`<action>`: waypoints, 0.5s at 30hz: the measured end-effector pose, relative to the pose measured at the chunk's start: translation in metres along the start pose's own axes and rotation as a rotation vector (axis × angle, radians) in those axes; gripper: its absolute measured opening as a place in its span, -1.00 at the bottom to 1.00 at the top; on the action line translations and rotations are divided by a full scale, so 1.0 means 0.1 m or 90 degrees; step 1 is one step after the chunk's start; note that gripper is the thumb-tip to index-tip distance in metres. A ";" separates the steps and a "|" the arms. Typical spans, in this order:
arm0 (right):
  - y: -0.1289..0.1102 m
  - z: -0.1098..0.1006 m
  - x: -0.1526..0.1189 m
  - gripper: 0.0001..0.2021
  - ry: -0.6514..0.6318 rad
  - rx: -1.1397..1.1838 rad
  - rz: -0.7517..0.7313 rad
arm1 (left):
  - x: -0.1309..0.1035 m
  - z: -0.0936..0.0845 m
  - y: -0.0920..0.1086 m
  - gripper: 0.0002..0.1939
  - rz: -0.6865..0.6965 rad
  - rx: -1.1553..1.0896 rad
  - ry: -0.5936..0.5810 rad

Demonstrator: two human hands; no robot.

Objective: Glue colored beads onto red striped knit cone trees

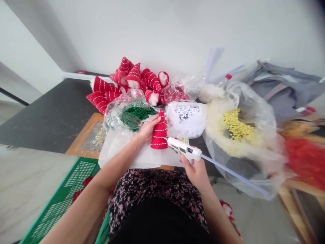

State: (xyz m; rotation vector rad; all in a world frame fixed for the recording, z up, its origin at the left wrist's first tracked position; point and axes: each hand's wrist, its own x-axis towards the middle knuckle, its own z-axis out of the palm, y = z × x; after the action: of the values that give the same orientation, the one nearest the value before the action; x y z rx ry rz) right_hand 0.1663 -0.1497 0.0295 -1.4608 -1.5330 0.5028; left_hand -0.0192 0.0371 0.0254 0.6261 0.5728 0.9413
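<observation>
My left hand (pixel 150 127) is closed around the upper side of a red felt cone (pixel 159 134) wound with white cord, which stands upright with its tip up. My right hand (pixel 194 167) grips a white glue gun (pixel 184 148), its nozzle at the lower right side of the cone. Whether the nozzle touches the felt I cannot tell. A long clear glue stick (pixel 233 173) sticks out of the gun's back toward the right. Beneath the cone lies white paper (pixel 119 150). Close behind are green pompoms (pixel 137 115) in clear plastic and white pompoms (pixel 186 112) in a bag.
Several stuffed red cones (pixel 133 76) are heaped against the wall. Yellow pompoms (pixel 236 125) fill a plastic bag at the right, beside a grey bag (pixel 284 88). A wooden board (pixel 85 132) lies left on the black table (pixel 45 112). A green crate (pixel 61 200) stands below.
</observation>
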 end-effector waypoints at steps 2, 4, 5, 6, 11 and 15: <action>0.01 0.00 -0.01 -0.76 0.003 -0.002 0.003 | 0.00 0.01 0.00 -0.64 -0.001 0.000 0.008; 0.02 -0.01 -0.03 -0.76 0.003 -0.003 0.006 | 0.01 0.01 0.01 -0.63 0.003 -0.002 0.014; 0.03 -0.03 -0.04 -0.75 0.004 -0.005 0.006 | 0.01 0.01 0.01 -0.62 0.004 -0.004 0.017; 0.04 -0.05 -0.05 -0.74 0.007 -0.010 0.007 | 0.02 0.00 0.01 -0.61 0.004 -0.008 0.020; 0.07 -0.14 -0.02 -0.68 0.007 0.025 0.054 | 0.02 -0.01 0.02 -0.57 -0.003 -0.032 0.004; 0.05 -0.13 0.02 -0.58 -0.013 0.117 0.121 | 0.01 -0.02 0.03 -0.49 -0.016 -0.033 -0.018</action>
State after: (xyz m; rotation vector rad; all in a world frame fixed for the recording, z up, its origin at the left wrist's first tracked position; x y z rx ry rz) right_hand 0.1798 -0.1505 0.0323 -1.4671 -1.3322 0.7530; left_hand -0.0216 0.0394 0.0262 0.5841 0.5281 0.9199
